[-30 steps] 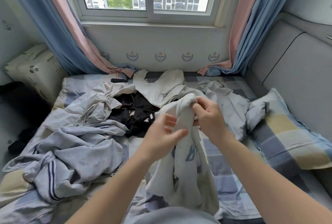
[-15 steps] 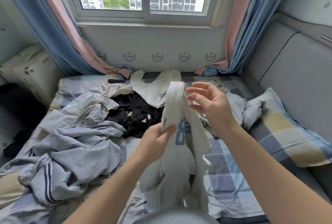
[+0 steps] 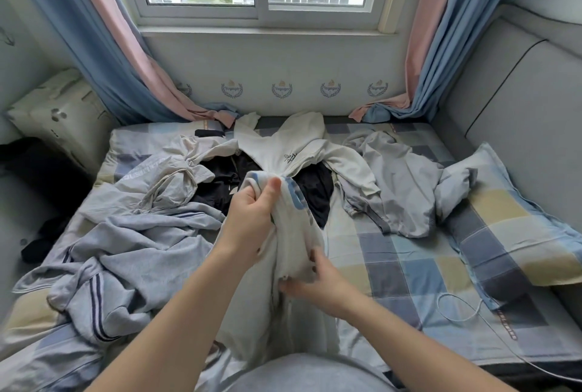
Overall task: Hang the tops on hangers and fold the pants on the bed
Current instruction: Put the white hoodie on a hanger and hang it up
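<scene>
Right hand [image 3: 318, 284] lower, fingers [image 3: 314, 261] under top [image 3: 293, 228]

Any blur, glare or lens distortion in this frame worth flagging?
Head view: soft daylight from the window, no glare or hard shadows; the wide-angle lens splays the curtains outward at the edges; the right hand on the white top looks slightly smeared at its fingers, the left hand is sharp.

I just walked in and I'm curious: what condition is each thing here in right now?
white top, bunched, held up in both hands.
left hand, grips its upper part.
right hand, holds its lower edge.
cream hoodie, lying spread, unhung.
grey striped garment, crumpled, unfolded.
black garment, crumpled.
</scene>
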{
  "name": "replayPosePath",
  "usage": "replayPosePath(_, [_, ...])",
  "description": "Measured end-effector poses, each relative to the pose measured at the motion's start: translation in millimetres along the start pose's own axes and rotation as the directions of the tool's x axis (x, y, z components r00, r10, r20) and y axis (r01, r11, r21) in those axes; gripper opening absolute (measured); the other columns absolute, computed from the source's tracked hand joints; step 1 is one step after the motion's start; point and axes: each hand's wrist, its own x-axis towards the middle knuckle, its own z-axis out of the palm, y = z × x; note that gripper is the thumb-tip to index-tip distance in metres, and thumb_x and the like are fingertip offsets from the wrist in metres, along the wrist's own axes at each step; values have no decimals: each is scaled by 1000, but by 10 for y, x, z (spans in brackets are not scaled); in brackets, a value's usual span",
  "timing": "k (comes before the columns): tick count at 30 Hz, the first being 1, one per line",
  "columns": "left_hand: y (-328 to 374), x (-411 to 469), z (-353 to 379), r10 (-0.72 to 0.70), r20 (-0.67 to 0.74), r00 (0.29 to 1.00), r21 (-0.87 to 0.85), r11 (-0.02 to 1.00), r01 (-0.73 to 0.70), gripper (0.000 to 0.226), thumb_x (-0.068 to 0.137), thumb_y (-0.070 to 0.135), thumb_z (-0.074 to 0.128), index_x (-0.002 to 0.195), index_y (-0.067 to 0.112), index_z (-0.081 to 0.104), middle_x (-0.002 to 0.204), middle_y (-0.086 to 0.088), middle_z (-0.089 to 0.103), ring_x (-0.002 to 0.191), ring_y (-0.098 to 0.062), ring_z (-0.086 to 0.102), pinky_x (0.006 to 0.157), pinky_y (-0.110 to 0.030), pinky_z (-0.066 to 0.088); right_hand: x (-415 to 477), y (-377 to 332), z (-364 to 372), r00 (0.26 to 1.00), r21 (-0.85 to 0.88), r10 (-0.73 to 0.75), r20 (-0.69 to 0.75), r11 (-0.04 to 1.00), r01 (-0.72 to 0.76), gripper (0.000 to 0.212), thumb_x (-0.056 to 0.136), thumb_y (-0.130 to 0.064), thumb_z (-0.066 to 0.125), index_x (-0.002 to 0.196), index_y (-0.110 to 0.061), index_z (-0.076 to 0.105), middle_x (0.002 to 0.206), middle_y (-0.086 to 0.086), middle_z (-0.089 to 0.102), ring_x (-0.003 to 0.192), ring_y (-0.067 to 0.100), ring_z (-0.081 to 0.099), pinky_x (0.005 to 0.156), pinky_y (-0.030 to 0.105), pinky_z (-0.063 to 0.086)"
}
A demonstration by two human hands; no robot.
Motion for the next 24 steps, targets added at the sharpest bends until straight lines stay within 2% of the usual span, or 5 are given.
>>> replayPosePath(3, [132, 25, -16, -27, -25, 999, -84, 996, 25, 37, 101, 34, 57, 97, -1, 69, 93, -19, 74, 91, -34, 71, 87, -49, 57, 126, 223, 110, 999, -52, 17, 42, 999, -14, 97, 54, -62, 84, 137, -36, 40, 127, -15, 59, 117, 7, 58, 99, 39, 52])
replayPosePath(9, [157, 203, -192, -75, -129, 989, -183, 982, 51, 66, 84, 48, 68, 115, -10, 60, 116, -32, 65, 112, -47, 63, 96, -63, 50, 247, 151, -179, 977, -68, -84, -194, 995, 72, 4, 92, -20, 66, 90, -22, 70, 81, -6, 69, 82, 12, 59, 65, 17, 44])
replayPosePath(16, [-192, 422, -447, -156, -178, 972, -25, 988, 154, 19, 88, 32, 69, 75, 19, 73, 87, -10, 68, 87, -27, 57, 83, -44, 52, 161, -231, -907, 913, -4, -185, -363, 980, 197, 24, 95, -12, 65, 73, -4, 57, 53, -13, 42, 50, 3, 34, 51, 28, 26])
replayPosePath(19, [-347, 319, -334, -228, -20, 974, 122, 966, 228, 6, 93, 22, 69, 96, 19, 72, 94, -6, 64, 90, -24, 54, 67, -30, 42, 140, -490, -1074, 900, 146, -206, -384, 949, 280, 25, 96, -19, 63, 91, 5, 67, 73, 5, 56, 70, 16, 47, 65, 34, 38])
replayPosePath(24, [-454, 43, -118, -412, 248, 877, 379, 874, 303, 26, 94, 36, 67, 118, 27, 64, 120, 1, 69, 106, -19, 69, 84, -32, 51, 189, -616, -1026, 909, 265, -79, -408, 943, 201, 26, 97, -14, 61, 95, 11, 66, 81, 12, 63, 78, 19, 57, 70, 30, 47])
